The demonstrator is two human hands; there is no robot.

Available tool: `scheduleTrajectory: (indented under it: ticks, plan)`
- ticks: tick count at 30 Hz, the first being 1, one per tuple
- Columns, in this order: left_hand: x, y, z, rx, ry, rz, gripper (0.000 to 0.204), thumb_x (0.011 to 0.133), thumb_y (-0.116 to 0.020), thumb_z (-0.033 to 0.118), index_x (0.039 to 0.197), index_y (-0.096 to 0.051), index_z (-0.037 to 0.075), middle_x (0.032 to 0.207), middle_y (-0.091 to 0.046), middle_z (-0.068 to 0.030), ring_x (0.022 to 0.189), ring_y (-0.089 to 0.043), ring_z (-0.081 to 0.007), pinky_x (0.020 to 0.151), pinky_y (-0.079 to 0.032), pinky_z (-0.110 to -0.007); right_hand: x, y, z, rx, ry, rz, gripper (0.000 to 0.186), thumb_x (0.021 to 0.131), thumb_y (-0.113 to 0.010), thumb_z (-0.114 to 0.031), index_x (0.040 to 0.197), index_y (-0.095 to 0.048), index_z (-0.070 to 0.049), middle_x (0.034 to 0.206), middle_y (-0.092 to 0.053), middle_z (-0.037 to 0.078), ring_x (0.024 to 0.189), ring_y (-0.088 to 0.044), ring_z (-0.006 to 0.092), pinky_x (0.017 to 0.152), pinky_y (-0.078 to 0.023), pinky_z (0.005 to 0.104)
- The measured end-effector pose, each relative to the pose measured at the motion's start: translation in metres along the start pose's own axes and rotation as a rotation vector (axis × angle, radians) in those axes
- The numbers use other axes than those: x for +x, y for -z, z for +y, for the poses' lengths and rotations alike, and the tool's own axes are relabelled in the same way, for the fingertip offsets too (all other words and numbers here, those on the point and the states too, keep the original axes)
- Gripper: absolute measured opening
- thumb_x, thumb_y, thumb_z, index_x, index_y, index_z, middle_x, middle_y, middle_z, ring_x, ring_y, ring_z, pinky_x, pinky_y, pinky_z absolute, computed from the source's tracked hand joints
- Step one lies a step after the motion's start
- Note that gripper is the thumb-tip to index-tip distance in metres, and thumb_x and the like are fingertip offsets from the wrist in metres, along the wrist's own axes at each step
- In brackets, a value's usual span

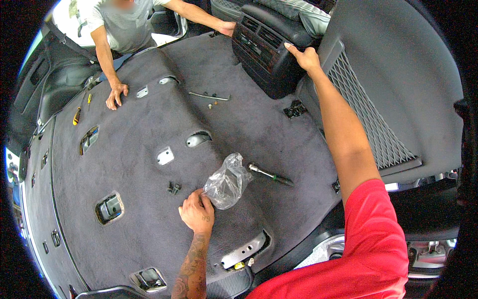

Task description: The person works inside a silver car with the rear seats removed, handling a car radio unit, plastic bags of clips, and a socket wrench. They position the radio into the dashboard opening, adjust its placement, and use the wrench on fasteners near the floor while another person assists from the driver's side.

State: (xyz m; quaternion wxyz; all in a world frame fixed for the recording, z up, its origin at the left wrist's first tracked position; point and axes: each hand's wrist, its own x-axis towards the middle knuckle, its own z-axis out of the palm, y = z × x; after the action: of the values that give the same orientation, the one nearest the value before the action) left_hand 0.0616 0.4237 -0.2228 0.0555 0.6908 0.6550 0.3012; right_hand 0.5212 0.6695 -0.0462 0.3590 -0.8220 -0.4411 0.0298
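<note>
- Head view: the person's left hand (197, 213) is curling its fingers at the edge of a clear plastic bag (226, 183); whether they are pinching it, one cannot tell.
- The right hand (304, 59) is touching the upper corner of a black console (269, 55) with air vents; its fingers are partly hidden, so one cannot tell whether it is clamping.
- The console is standing on grey carpet (279, 124), well apart from the bag.
- A co-worker's hand (227, 28) is touching the console's other side.
- A ratchet (271, 174) is lying just beside the bag.
</note>
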Motion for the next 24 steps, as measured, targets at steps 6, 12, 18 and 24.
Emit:
scheduleTrajectory:
  ticks: [6, 12, 18, 24]
  plan:
    - [-0.0005, 0.0013, 0.0009, 0.003, 0.010, -0.008, 0.015, 0.084, -0.060, 0.019, 0.094, -0.068, 0.013, 0.083, -0.068, -0.0049, 0.075, -0.061, -0.0264, 0.069, -0.039, -0.040, 0.0027, -0.0020, 0.0032, 0.044, -0.001, 0.004, 0.108, 0.064, -0.070, -0.076, 0.105, -0.058, 0.023, 0.112, -0.061, 0.037, 0.108, -0.062, 0.0400, 0.092, -0.047, 0.0416]
    - [0.0006, 0.0008, 0.0012, -0.013, -0.008, 0.017, 0.014, 0.084, -0.060, 0.019, 0.093, -0.068, 0.013, 0.078, -0.066, -0.0041, 0.073, -0.060, -0.0256, 0.068, -0.039, -0.040, 0.0049, -0.0023, 0.0039, 0.013, -0.008, -0.004, 0.106, 0.065, -0.071, -0.074, 0.105, -0.058, 0.023, 0.111, -0.061, 0.036, 0.108, -0.062, 0.0397, 0.092, -0.047, 0.0409]
    - [0.0003, 0.0004, 0.0006, 0.006, -0.003, -0.001, 0.014, 0.084, -0.059, 0.019, 0.092, -0.068, 0.013, 0.073, -0.063, -0.0034, 0.070, -0.059, -0.0251, 0.067, -0.038, -0.040, 0.0025, -0.0019, 0.0028, 0.013, -0.011, -0.003, 0.106, 0.065, -0.071, -0.074, 0.104, -0.058, 0.024, 0.112, -0.061, 0.036, 0.110, -0.062, 0.0387, 0.093, -0.047, 0.0411]
    - [0.0004, 0.0000, 0.0004, -0.011, -0.014, 0.019, 0.014, 0.083, -0.059, 0.019, 0.092, -0.068, 0.014, 0.075, -0.065, -0.0033, 0.071, -0.059, -0.0251, 0.067, -0.038, -0.040, 0.0043, -0.0044, 0.0050, 0.024, -0.016, 0.002, 0.106, 0.065, -0.071, -0.074, 0.106, -0.058, 0.023, 0.113, -0.060, 0.036, 0.110, -0.061, 0.0398, 0.094, -0.046, 0.0413]
